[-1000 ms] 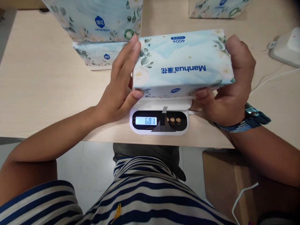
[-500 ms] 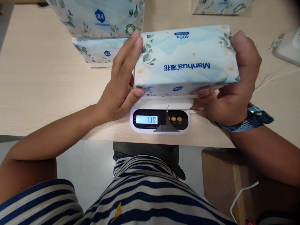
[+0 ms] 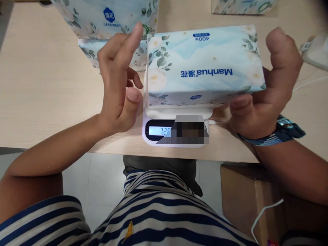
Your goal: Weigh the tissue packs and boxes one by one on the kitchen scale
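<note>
A pack of tissues (image 3: 205, 65), pale blue with white flowers and upside-down "Manhua" lettering, rests on a white digital scale (image 3: 145, 136). To its left, my left hand (image 3: 118, 75) is open, fingers apart and a small gap from the pack. My right hand (image 3: 269, 85) is also open at the pack's right end, its forefinger clear of the side. The right thumb lies close by the front corner; whether it touches cannot be told. The lit scale display (image 3: 156, 131) starts with 7.2, and a grey blurred patch covers its end and the buttons.
Stacked tissue packs (image 3: 87, 51) stand at the back left, another tissue pack (image 3: 238, 7) at the back right. A white device (image 3: 316, 54) with a cable lies at the right of the wooden table (image 3: 46, 85). Below the table edge is a cardboard box (image 3: 238, 191).
My left hand has let go of the tissue pack and moved left. My right hand has opened and shifted right. The reading went from 7.30 to one starting with 7.2.
</note>
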The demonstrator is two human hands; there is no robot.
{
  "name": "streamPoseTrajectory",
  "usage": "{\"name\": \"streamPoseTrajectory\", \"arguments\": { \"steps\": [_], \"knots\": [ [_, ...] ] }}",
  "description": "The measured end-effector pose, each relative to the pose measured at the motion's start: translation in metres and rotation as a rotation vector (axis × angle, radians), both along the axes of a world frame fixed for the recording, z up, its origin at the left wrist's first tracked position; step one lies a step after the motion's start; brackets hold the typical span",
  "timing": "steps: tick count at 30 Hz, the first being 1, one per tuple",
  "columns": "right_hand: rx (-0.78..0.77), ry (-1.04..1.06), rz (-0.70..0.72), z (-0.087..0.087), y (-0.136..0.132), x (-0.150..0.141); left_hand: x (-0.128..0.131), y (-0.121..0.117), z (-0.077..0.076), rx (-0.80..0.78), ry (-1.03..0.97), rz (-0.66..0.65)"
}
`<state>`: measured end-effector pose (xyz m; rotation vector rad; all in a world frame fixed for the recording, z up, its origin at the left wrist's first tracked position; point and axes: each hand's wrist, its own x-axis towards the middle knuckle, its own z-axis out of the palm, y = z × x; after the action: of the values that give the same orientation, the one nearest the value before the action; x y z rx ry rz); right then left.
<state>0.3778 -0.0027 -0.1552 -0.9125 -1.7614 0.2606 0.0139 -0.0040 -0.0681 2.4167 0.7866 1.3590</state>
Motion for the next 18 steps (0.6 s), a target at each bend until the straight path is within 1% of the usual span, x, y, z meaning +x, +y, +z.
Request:
{"name": "streamPoseTrajectory", "arguments": {
  "steps": [1, 3, 5, 6, 8, 10, 13, 15, 18],
  "knots": [
    [-0.009, 0.019, 0.006, 0.004, -0.005, -0.003, -0.001, 0.005, -0.002, 0.008, 0.011, 0.016],
    [-0.081, 0.037, -0.015, 0.020, -0.020, -0.014, -0.004, 0.020, -0.011, 0.079, 0.018, 0.005],
    [-0.165, 0.029, -0.048, 0.040, -0.037, -0.029, -0.007, 0.036, -0.021, 0.190, -0.014, -0.063],
    [-0.193, 0.021, -0.059, 0.049, -0.044, -0.035, -0.008, 0.042, -0.025, 0.208, -0.028, -0.081],
    [-0.197, 0.006, -0.056, 0.061, -0.052, -0.044, -0.009, 0.047, -0.028, 0.170, -0.034, -0.051],
    [-0.178, -0.006, -0.038, 0.065, -0.054, -0.047, -0.007, 0.044, -0.026, 0.147, -0.023, 0.015],
    [-0.188, -0.003, -0.044, 0.063, -0.052, -0.046, -0.003, 0.033, -0.018, 0.123, 0.001, 0.086],
    [-0.224, 0.007, -0.080, 0.062, -0.052, -0.045, -0.001, 0.028, -0.014, 0.114, 0.014, 0.099],
    [-0.252, -0.001, -0.134, 0.064, -0.053, -0.045, -0.001, 0.025, -0.013, 0.163, 0.010, 0.088]
  ]
}}
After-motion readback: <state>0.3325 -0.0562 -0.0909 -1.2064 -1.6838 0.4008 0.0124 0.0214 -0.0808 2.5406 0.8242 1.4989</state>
